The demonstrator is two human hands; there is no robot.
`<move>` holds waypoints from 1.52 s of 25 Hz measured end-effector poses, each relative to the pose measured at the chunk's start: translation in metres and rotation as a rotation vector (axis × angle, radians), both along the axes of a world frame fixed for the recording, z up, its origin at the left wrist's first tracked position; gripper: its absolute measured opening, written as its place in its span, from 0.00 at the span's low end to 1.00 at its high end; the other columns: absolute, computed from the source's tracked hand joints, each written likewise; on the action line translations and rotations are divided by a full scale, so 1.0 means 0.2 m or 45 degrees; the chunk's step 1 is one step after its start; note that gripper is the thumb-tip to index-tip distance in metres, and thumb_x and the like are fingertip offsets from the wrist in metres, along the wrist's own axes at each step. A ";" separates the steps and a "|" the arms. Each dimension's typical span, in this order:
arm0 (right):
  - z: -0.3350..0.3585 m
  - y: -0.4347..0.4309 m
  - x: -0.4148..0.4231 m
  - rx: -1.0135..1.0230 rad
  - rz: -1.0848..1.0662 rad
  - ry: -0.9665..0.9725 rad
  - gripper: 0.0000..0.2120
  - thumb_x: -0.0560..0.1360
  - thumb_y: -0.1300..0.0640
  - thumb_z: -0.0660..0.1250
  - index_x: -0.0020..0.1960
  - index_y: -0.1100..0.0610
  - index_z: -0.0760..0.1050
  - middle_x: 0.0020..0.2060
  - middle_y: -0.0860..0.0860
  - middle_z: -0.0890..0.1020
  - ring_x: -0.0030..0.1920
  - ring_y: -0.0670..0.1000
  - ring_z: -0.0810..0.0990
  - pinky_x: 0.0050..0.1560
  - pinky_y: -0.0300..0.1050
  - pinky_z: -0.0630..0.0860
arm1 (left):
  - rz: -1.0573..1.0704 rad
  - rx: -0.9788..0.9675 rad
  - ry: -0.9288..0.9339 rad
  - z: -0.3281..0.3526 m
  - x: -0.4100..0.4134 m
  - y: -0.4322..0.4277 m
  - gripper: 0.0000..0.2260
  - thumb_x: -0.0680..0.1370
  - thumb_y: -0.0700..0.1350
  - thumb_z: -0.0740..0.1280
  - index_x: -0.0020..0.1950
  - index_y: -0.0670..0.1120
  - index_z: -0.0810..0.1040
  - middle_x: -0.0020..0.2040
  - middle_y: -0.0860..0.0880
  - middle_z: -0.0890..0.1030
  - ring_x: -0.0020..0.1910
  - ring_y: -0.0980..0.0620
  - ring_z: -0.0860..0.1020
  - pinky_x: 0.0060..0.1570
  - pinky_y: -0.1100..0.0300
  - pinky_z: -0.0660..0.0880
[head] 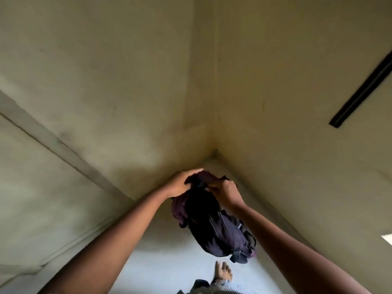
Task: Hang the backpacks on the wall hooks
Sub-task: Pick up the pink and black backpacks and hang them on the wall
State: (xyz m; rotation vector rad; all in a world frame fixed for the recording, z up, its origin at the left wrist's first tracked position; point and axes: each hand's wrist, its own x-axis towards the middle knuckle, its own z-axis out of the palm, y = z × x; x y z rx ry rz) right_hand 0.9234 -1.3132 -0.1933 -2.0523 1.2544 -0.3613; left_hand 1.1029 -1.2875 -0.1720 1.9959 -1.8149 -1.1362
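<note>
The person stands close in to the corner (213, 128) where two cream-yellow walls meet, both bare arms stretched out in front. Between the hands hangs a dark backpack (218, 230), black and deep purple with some maroon fabric bunched at its top. It is held in the air, clear of the floor (161, 268), with its top end up by the hands and its lower end dangling toward the person's feet. The left hand (181, 184) is closed over the top of the pack from the left, its fingers curled across the maroon cloth, right up against the left wall (95, 71). The right hand (227, 193) grips the top from the other side, fingers folded tight around the fabric there; whether it has a loop or just cloth, I cannot tell. The two hands sit just beside each other. Below the pack a bare foot (222, 272) rests on the pale grey floor, with a striped trouser leg (224, 286) behind it. A raised band (63, 149) runs along the left wall, and a long dark strip (360, 92) is fixed to the right wall (297, 145), well apart from the pack.
</note>
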 end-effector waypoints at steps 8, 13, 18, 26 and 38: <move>0.36 -0.38 0.15 -0.096 0.090 -0.311 0.11 0.73 0.63 0.67 0.54 0.60 0.82 0.40 0.61 0.85 0.37 0.29 0.68 0.30 0.29 0.65 | -0.088 -0.271 -0.035 0.32 0.27 -0.33 0.16 0.66 0.45 0.77 0.52 0.43 0.83 0.45 0.53 0.82 0.45 0.59 0.78 0.40 0.74 0.69; 0.59 -0.43 0.35 0.058 -0.130 -0.636 0.10 0.74 0.61 0.67 0.55 0.59 0.81 0.39 0.54 0.82 0.35 0.37 0.74 0.33 0.28 0.67 | 0.231 -0.516 0.443 0.56 0.49 -0.35 0.03 0.70 0.40 0.73 0.42 0.46 0.86 0.36 0.54 0.85 0.41 0.57 0.82 0.46 0.63 0.75; 0.80 -0.42 0.59 -0.204 -0.063 -0.604 0.12 0.71 0.56 0.71 0.54 0.56 0.82 0.48 0.50 0.85 0.46 0.41 0.80 0.39 0.23 0.70 | 0.336 -0.803 0.619 0.76 0.65 -0.32 0.09 0.74 0.40 0.68 0.38 0.50 0.85 0.34 0.55 0.86 0.37 0.58 0.84 0.41 0.70 0.77; 1.26 -0.57 0.93 -0.555 -0.163 -0.698 0.09 0.74 0.55 0.68 0.48 0.57 0.84 0.42 0.55 0.87 0.35 0.38 0.81 0.31 0.29 0.68 | 0.513 -1.042 0.640 1.23 0.83 -0.44 0.04 0.73 0.48 0.71 0.38 0.52 0.84 0.35 0.55 0.86 0.40 0.55 0.83 0.47 0.56 0.77; 2.14 -1.32 1.10 -0.813 0.039 -0.848 0.09 0.73 0.56 0.69 0.49 0.59 0.84 0.44 0.57 0.86 0.46 0.51 0.84 0.50 0.45 0.79 | 0.653 -1.458 0.378 2.02 0.94 -1.06 0.09 0.75 0.46 0.68 0.46 0.43 0.85 0.37 0.50 0.83 0.37 0.53 0.82 0.39 0.65 0.77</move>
